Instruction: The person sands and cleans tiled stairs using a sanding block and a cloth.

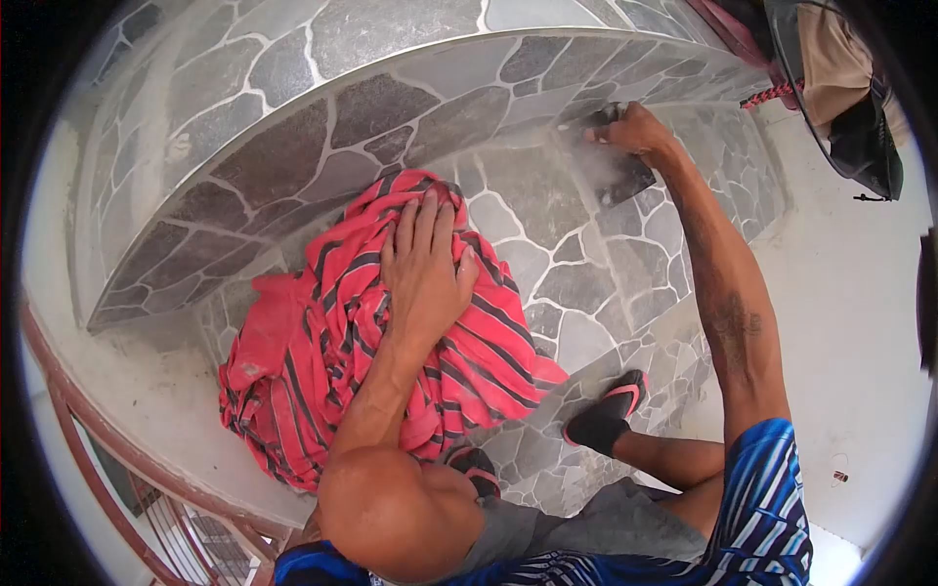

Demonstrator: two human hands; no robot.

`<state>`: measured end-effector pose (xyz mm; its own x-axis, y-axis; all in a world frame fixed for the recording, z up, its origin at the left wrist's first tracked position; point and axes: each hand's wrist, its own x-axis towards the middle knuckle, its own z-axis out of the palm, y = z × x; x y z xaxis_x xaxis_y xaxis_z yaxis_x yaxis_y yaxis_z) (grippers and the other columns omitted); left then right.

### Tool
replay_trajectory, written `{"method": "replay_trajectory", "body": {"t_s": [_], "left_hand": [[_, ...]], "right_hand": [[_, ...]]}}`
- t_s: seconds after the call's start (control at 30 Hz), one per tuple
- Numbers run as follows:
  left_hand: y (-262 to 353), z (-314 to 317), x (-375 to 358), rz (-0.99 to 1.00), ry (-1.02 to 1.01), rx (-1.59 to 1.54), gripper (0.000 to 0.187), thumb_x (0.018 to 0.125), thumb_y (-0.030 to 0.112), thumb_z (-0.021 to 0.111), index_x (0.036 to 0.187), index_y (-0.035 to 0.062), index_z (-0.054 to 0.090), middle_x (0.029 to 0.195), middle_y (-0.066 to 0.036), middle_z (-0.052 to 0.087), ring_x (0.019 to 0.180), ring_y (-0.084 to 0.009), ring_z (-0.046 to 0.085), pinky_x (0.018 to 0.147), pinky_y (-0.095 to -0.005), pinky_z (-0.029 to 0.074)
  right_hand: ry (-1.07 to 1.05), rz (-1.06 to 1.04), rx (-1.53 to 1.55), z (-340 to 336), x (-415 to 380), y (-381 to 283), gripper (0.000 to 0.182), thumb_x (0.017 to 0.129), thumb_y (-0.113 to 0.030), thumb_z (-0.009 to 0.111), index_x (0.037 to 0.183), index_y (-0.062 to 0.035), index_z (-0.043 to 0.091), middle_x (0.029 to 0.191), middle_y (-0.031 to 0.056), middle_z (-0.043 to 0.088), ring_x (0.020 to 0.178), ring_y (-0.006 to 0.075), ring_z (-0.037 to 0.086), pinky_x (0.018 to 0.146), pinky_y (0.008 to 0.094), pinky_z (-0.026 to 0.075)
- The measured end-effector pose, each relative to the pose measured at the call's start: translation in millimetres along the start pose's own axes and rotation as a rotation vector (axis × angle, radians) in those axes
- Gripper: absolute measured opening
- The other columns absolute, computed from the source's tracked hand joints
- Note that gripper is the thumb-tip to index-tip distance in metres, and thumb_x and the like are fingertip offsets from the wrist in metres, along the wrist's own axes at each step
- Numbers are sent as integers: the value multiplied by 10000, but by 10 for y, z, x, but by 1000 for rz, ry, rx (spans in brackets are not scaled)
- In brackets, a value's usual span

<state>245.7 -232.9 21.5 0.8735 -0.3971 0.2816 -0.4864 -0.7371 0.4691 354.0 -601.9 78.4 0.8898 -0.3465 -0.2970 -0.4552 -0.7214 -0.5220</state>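
A bundled red cloth with dark stripes (489, 342) lies on the stone-patterned step at centre left. My left hand (427, 259) rests on top of it, palm down with the fingers stretched out. At the upper right, my right hand (633, 132) has its fingers wrapped round the upper part of a dark flat tool (625, 178). The tool's blade lies at the stone surface near the foot of the curved riser, with pale dust or haze over it. The part inside my right hand is hidden.
The curved upper step (381, 49) rises along the top. A brown railing (107, 430) stands at lower left. Black and beige fabric items (845, 88) hang at the upper right by the white wall (840, 322). My feet in dark footwear (601, 420) are below.
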Motion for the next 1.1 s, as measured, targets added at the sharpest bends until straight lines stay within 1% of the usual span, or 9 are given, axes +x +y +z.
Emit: {"method": "replay_trajectory", "body": {"t_s": [0.17, 0.27, 0.37, 0.47, 0.57, 0.7, 0.83, 0.93, 1.1], "left_hand": [[-1, -8, 19, -3, -3, 5, 617, 876, 241, 662, 1430, 17, 509, 1545, -179, 457, 1420, -381, 416, 1152, -548, 325], [17, -12, 14, -1, 0, 31, 623, 852, 245, 689, 1404, 4, 530, 1524, -179, 478, 1405, -371, 432, 1137, -540, 346], [8, -4, 29, 11, 18, 47, 627, 839, 250, 703, 1391, -1, 542, 1515, -178, 488, 1397, -365, 441, 1129, -535, 358], [21, -16, 9, 4, -10, 26, 620, 868, 251, 674, 1418, 9, 521, 1530, -175, 474, 1414, -374, 423, 1145, -538, 334], [13, -14, 24, 9, 10, 45, 620, 854, 251, 687, 1401, 5, 535, 1524, -178, 478, 1404, -370, 432, 1141, -534, 343], [8, -1, 15, 11, 11, 36, 620, 846, 254, 697, 1391, 2, 544, 1518, -181, 482, 1398, -368, 437, 1143, -532, 344], [18, 7, 0, 12, 8, 38, 621, 852, 258, 695, 1397, 2, 542, 1519, -180, 481, 1403, -369, 433, 1146, -534, 339], [9, -8, 28, 4, 8, 38, 623, 853, 259, 695, 1399, 3, 541, 1518, -178, 483, 1405, -369, 431, 1149, -536, 336], [14, -6, 2, 5, -9, 33, 621, 885, 247, 664, 1442, 26, 502, 1551, -164, 454, 1433, -366, 404, 1159, -539, 318]], "right_hand": [[-3, -117, -139, 2, -163, -122, 612, 721, -334, 833, 1034, 171, 687, 983, 228, 743, 831, 247, 683, 736, 404, 549], [-46, 8, 28, -60, -132, -106, 658, 721, -370, 832, 1057, 175, 680, 1014, 231, 740, 837, 244, 682, 726, 411, 551], [12, -93, -65, 36, -390, -302, 560, 773, -294, 880, 1060, 143, 681, 991, 194, 724, 947, 268, 681, 821, 397, 541], [-109, 47, -6, -98, -88, -115, 576, 768, -311, 813, 1133, 118, 688, 1047, 217, 741, 916, 269, 685, 822, 405, 548], [52, -144, -59, 147, -232, -133, 534, 786, -268, 806, 1141, 113, 687, 1052, 209, 740, 937, 267, 688, 833, 398, 548], [-78, -17, 52, -64, -150, -129, 564, 786, -278, 817, 1150, 127, 671, 1076, 218, 735, 933, 267, 695, 812, 402, 553], [-7, -78, -136, -16, -417, -395, 527, 793, -279, 813, 1101, 131, 692, 969, 180, 749, 901, 274, 698, 796, 380, 555], [-48, 8, 16, -10, -76, -128, 488, 835, -240, 829, 1139, 107, 672, 1025, 160, 725, 922, 236, 675, 817, 379, 542], [-64, -91, -69, -50, -186, -32, 514, 814, -288, 841, 1148, 70, 686, 980, 148, 727, 905, 234, 664, 848, 378, 530]]}}
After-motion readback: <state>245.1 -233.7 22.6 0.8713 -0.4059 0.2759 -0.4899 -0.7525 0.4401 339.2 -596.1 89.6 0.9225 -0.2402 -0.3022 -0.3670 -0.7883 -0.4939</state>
